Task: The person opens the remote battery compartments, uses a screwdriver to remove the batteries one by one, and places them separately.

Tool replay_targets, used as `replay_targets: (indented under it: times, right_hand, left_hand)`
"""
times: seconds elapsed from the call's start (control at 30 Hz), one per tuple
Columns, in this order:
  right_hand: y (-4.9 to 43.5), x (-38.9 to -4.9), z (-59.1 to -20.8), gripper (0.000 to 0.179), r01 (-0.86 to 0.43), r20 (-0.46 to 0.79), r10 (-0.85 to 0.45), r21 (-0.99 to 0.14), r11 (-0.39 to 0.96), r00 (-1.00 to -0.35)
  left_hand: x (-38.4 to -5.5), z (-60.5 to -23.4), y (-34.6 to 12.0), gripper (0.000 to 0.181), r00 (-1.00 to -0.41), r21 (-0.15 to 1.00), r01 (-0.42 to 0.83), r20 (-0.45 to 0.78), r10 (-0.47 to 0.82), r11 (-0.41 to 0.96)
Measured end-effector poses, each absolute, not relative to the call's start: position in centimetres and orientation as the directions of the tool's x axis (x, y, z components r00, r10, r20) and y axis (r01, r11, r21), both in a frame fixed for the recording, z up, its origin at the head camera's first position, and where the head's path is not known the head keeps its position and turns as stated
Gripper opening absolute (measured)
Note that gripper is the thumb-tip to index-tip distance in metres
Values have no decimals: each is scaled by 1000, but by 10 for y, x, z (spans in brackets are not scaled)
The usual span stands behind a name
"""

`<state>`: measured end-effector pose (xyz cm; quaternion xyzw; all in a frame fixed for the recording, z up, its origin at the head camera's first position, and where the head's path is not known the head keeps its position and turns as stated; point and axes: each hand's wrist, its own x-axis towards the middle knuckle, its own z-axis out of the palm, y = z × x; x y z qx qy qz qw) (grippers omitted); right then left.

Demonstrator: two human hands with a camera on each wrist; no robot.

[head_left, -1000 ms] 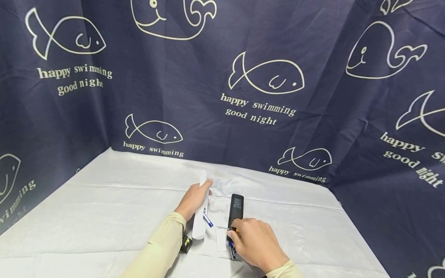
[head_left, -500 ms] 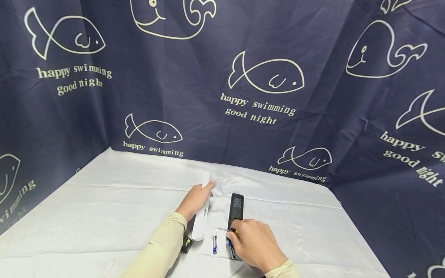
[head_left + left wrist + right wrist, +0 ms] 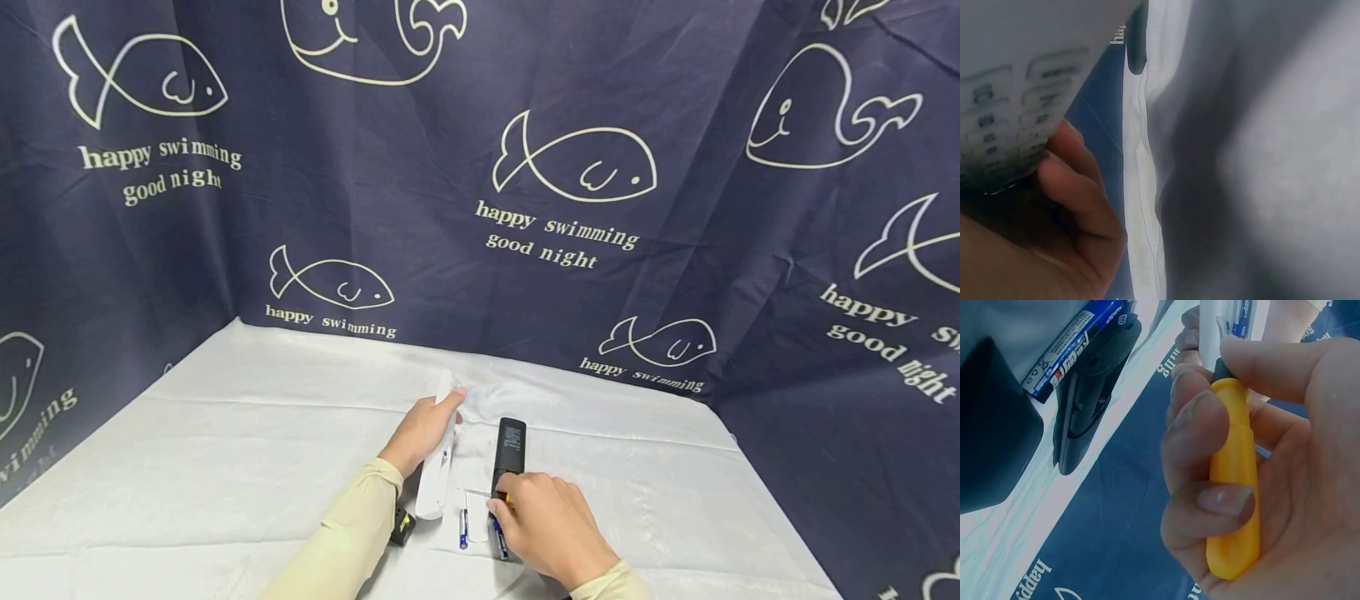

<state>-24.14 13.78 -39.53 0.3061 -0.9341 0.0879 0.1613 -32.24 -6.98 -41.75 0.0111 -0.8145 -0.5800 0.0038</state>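
Note:
My left hand (image 3: pixel 426 429) grips a white remote control (image 3: pixel 432 483), tilted on its edge; its keypad faces the left wrist camera. In the right wrist view, a blue battery (image 3: pixel 1242 320) shows inside the remote's open back. Curled fingers of my right hand (image 3: pixel 551 521) hold a screwdriver (image 3: pixel 1233 481) by its yellow handle, its thin shaft pointing toward the white remote. Below the shaft, a blue-and-white battery (image 3: pixel 463 529) lies beside a flat white battery cover (image 3: pixel 477 521). The screwdriver's tip is close to the remote's opening in the right wrist view.
A black remote control (image 3: pixel 511 446) lies just beyond my right hand, partly covered by it. Another blue battery (image 3: pixel 500 540) is at its near end. A small black-and-yellow object (image 3: pixel 402 527) sits by my left sleeve. Dark printed curtains (image 3: pixel 480 167) rise behind the white-covered table (image 3: pixel 637 475).
One battery has come out of the white remote and dropped onto the table beside the cover. My left hand has shifted slightly right and turned the remote a little. The right hand has barely moved.

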Motion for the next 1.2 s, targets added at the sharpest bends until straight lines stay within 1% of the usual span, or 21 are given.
replay_targets:
  times: [0.17,0.23,0.4,0.57,0.8,0.93,1.07,1.2]
  right_hand:
    - [136,-242,-395,18,-598,359,-540,-67,799,-761]
    - [136,-241,-396,20,-599,373,-536,-70,798,-758]
    - [133,-241,-398,17,-602,429,-516,-85,794,-741]
    - [131,-242,-400,8,-606,476,-501,-89,790,-723]
    - [129,-241,-400,11,-613,506,-491,-97,784,-709]
    - [129,-242,-401,9,-615,526,-482,-104,781,-701]
    - [128,-242,-401,9,-612,548,-467,-108,783,-694]
    - [128,-242,-403,10,-618,564,-464,-106,779,-682]
  left_hand:
    - [-323,-418,-71,69,-1000,952,-9,-4,-19,307]
    - [-323,-418,-71,69,-1000,961,-5,-2,-12,277]
    - [-323,-416,-70,64,-1000,977,5,7,-5,211]
    - [-322,-415,-70,60,-1000,982,11,13,-9,189]
    - [-321,-413,-69,61,-1000,985,5,3,10,171]
    - [-321,-412,-68,59,-1000,985,22,18,23,173]
    - [-322,-413,-66,58,-998,988,39,31,54,151]
    - [-321,-415,-65,53,-996,992,39,28,88,124]
